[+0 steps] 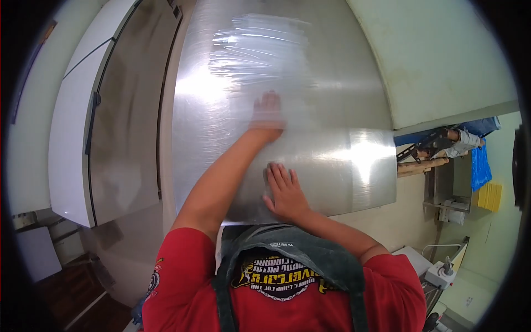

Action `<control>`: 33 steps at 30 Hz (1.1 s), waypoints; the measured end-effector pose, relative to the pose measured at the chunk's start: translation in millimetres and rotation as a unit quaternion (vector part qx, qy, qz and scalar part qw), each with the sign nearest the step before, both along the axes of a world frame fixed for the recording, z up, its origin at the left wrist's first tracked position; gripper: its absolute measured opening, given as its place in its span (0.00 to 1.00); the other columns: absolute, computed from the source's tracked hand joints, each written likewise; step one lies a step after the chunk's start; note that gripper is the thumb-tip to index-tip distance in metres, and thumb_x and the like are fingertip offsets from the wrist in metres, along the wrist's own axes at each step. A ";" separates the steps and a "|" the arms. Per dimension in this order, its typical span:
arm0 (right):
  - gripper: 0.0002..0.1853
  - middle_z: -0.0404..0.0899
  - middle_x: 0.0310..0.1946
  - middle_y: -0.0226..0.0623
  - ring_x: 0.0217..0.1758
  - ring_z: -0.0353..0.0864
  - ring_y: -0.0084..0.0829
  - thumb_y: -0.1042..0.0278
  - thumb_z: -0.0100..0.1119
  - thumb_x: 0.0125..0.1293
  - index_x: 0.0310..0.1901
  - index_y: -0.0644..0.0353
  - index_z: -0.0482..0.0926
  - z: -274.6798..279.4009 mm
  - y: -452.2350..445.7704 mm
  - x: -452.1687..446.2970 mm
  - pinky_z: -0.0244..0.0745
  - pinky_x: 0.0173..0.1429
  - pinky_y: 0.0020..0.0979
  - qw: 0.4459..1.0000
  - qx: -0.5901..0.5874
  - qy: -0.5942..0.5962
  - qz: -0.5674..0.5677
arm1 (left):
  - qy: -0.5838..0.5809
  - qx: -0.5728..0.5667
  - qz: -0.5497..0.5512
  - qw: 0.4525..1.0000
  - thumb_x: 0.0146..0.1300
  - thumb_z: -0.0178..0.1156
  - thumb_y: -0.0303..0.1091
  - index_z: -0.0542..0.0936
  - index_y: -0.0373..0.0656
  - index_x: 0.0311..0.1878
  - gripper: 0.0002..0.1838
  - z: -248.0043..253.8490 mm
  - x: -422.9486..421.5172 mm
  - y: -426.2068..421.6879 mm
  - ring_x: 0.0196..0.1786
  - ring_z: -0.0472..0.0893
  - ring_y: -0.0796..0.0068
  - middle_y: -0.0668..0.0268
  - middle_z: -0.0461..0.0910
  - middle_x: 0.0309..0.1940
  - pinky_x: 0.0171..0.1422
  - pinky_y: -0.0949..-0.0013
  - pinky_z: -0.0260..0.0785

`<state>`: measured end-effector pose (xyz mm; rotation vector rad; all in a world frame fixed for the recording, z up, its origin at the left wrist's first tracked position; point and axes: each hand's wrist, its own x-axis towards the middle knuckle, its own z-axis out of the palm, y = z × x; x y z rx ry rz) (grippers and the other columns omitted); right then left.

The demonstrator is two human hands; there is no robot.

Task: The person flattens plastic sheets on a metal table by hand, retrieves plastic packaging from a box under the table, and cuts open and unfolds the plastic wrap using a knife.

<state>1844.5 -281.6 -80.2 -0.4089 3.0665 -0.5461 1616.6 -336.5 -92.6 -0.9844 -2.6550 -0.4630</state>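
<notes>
A metal-topped table (332, 66) stretches away in front of me. Wrinkled clear plastic film (260, 47) lies on its far part, and the film's near limit is hard to make out. My left hand (268, 112) reaches forward, palm down with fingers extended, near the film. It looks pale and hazy; I cannot tell whether film covers it or motion smears it. Closer to me, my right hand (286, 192) lies flat on the metal, its fingers spread and holding nothing. A smooth shiny patch (365, 163) shows at the table's right side.
To the left stands a long cabinet (130, 127) with a white side. A pale wall block (442, 61) borders the table's far right. Wrapped rolls (423, 166), a blue plastic bag (480, 169) and a yellow stack (488, 197) are at right. A white power socket (441, 275) sits lower right.
</notes>
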 end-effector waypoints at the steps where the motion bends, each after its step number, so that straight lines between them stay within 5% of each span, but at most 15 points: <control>1: 0.39 0.54 0.73 0.54 0.77 0.51 0.51 0.51 0.52 0.66 0.71 0.70 0.56 0.9 4.6 -18.5 0.43 0.76 0.58 1.000 -0.002 -0.010 -0.017 | -0.213 -0.162 -0.066 0.961 0.69 0.44 0.46 0.68 0.36 0.66 0.28 54.6 3.4 -1.7 0.66 0.69 0.49 0.43 0.70 0.62 0.70 0.51 0.60; 2: 0.41 0.52 0.74 0.53 0.78 0.49 0.50 0.48 0.51 0.66 0.72 0.69 0.55 1.8 10.2 -39.9 0.42 0.77 0.58 0.999 -0.006 -0.020 -0.034 | -0.409 -0.314 -0.124 0.848 0.69 0.45 0.45 0.73 0.38 0.61 0.25 88.1 10.9 -4.1 0.59 0.76 0.47 0.41 0.77 0.53 0.63 0.51 0.67; 4: 0.39 0.54 0.75 0.50 0.80 0.46 0.45 0.43 0.45 0.69 0.73 0.64 0.57 6.9 22.8 -91.4 0.38 0.79 0.54 0.993 0.108 -0.034 -0.021 | -0.363 -0.065 -0.031 0.929 0.68 0.48 0.42 0.78 0.39 0.53 0.20 94.9 61.5 -24.9 0.45 0.81 0.45 0.42 0.80 0.37 0.52 0.49 0.73; 6: 0.38 0.51 0.76 0.51 0.80 0.47 0.47 0.46 0.46 0.68 0.73 0.62 0.56 -18.6 37.9 -146.8 0.41 0.78 0.55 0.994 0.041 -0.082 -0.063 | -0.353 -0.013 -0.012 0.936 0.67 0.49 0.41 0.76 0.36 0.54 0.20 101.2 116.6 -39.9 0.50 0.79 0.45 0.42 0.79 0.43 0.56 0.52 0.72; 8: 0.36 0.54 0.74 0.54 0.78 0.52 0.49 0.49 0.45 0.69 0.72 0.63 0.58 -2.7 42.8 -181.6 0.43 0.77 0.55 0.999 0.025 0.005 -0.045 | -0.256 0.069 -0.038 0.963 0.67 0.50 0.44 0.72 0.31 0.59 0.26 42.2 176.3 -49.6 0.64 0.71 0.45 0.41 0.73 0.58 0.68 0.50 0.63; 11: 0.35 0.55 0.73 0.55 0.77 0.53 0.50 0.50 0.45 0.69 0.72 0.64 0.58 4.5 47.5 -173.2 0.43 0.77 0.56 0.995 0.033 -0.082 -0.041 | -0.164 -0.053 -0.029 0.985 0.67 0.50 0.47 0.63 0.26 0.66 0.34 18.8 198.4 -44.6 0.76 0.55 0.46 0.43 0.59 0.71 0.77 0.47 0.47; 14: 0.34 0.57 0.72 0.56 0.75 0.56 0.51 0.52 0.45 0.69 0.70 0.67 0.59 16.4 58.6 -170.5 0.44 0.77 0.56 0.976 0.066 -0.205 -0.022 | -0.165 -0.089 -0.014 0.982 0.67 0.50 0.51 0.60 0.30 0.71 0.38 8.8 146.8 -35.5 0.78 0.52 0.52 0.47 0.57 0.73 0.79 0.48 0.41; 16: 0.32 0.58 0.70 0.58 0.74 0.57 0.54 0.55 0.47 0.69 0.69 0.70 0.61 30.7 50.2 -101.2 0.45 0.76 0.58 0.993 0.015 -0.094 -0.071 | -0.209 -0.135 -0.017 0.968 0.67 0.49 0.53 0.56 0.34 0.74 0.40 -19.5 91.1 -25.0 0.79 0.49 0.53 0.49 0.53 0.76 0.80 0.50 0.40; 18: 0.34 0.57 0.71 0.58 0.75 0.55 0.53 0.55 0.49 0.68 0.69 0.71 0.60 9.6 26.3 -36.7 0.44 0.76 0.58 0.993 -0.076 -0.023 -0.089 | -0.107 -0.022 -0.007 0.994 0.68 0.48 0.50 0.57 0.36 0.74 0.38 -31.7 42.9 -11.1 0.79 0.50 0.54 0.51 0.53 0.76 0.80 0.51 0.41; 21: 0.36 0.56 0.72 0.58 0.76 0.52 0.53 0.53 0.49 0.68 0.70 0.71 0.57 -4.5 7.0 -0.9 0.44 0.77 0.57 1.000 -0.024 -0.006 -0.007 | -0.078 -0.002 -0.003 0.997 0.68 0.47 0.47 0.59 0.32 0.72 0.36 -13.2 -0.6 7.6 0.77 0.53 0.53 0.48 0.54 0.75 0.79 0.50 0.45; 23: 0.36 0.56 0.72 0.56 0.75 0.54 0.52 0.53 0.49 0.67 0.70 0.70 0.58 0.2 11.7 -33.8 0.45 0.76 0.56 0.999 -0.026 0.013 -0.019 | -0.179 -0.158 -0.011 0.971 0.69 0.47 0.44 0.54 0.32 0.74 0.36 14.0 -15.3 9.4 0.78 0.52 0.51 0.46 0.51 0.76 0.79 0.50 0.46; 24: 0.36 0.57 0.72 0.55 0.74 0.55 0.50 0.54 0.50 0.66 0.70 0.69 0.59 1.9 16.7 -60.0 0.46 0.76 0.55 0.999 -0.031 0.032 -0.030 | -0.177 -0.158 -0.008 0.971 0.69 0.47 0.44 0.54 0.32 0.74 0.36 43.7 -14.0 7.3 0.78 0.52 0.51 0.46 0.51 0.76 0.79 0.50 0.46; 26: 0.32 0.62 0.69 0.56 0.73 0.58 0.50 0.54 0.49 0.66 0.67 0.68 0.65 -7.9 28.1 -115.8 0.48 0.76 0.54 0.997 0.040 0.051 -0.051 | -0.451 -0.226 -0.050 0.862 0.69 0.49 0.42 0.59 0.29 0.71 0.34 98.5 11.8 -2.7 0.74 0.59 0.46 0.42 0.58 0.72 0.76 0.49 0.52; 28: 0.27 0.68 0.64 0.59 0.70 0.62 0.54 0.57 0.48 0.66 0.61 0.67 0.71 -13.7 62.5 -163.7 0.51 0.75 0.54 0.983 -0.137 -0.122 0.005 | -0.241 0.069 -0.036 0.967 0.67 0.51 0.42 0.63 0.28 0.69 0.33 80.6 82.8 -23.4 0.70 0.64 0.44 0.40 0.63 0.67 0.74 0.49 0.56; 33: 0.24 0.70 0.62 0.60 0.69 0.63 0.56 0.58 0.49 0.65 0.57 0.68 0.74 10.3 71.3 -221.8 0.52 0.74 0.55 0.993 -0.062 -0.101 -0.030 | -0.188 -0.051 -0.028 0.980 0.66 0.53 0.47 0.59 0.27 0.70 0.38 19.5 195.0 -35.2 0.77 0.54 0.48 0.44 0.56 0.73 0.79 0.47 0.43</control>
